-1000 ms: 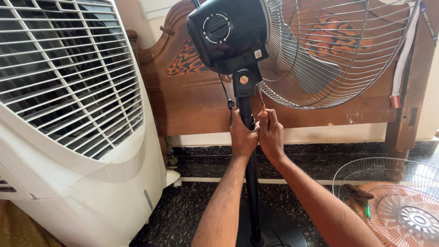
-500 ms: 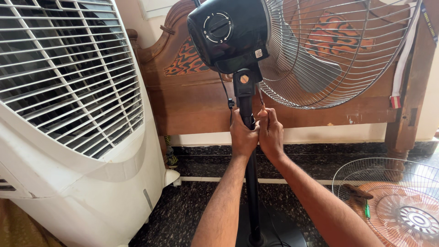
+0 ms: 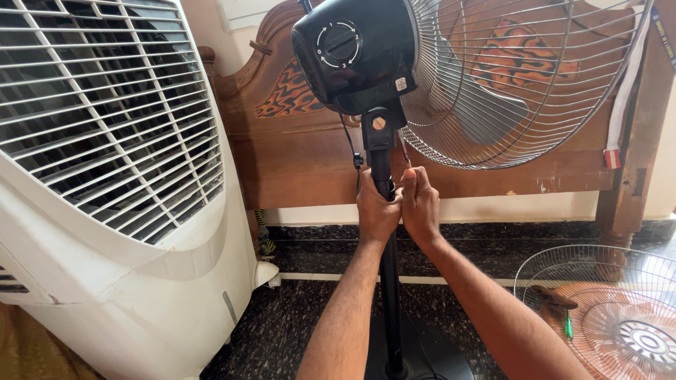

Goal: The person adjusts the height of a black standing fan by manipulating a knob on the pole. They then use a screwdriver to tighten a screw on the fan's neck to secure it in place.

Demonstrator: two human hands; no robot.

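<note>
Hands meet on the black fan pole [image 3: 389, 295] just under the motor housing [image 3: 355, 53]: left hand [image 3: 377, 207] and right hand [image 3: 420, 204] both clenched around it, with the white air cooler [image 3: 105, 176] standing left

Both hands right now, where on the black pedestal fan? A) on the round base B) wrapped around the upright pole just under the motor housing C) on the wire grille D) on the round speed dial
B: the left hand and right hand grip the black upright pole side by side, below the black motor housing.
</note>
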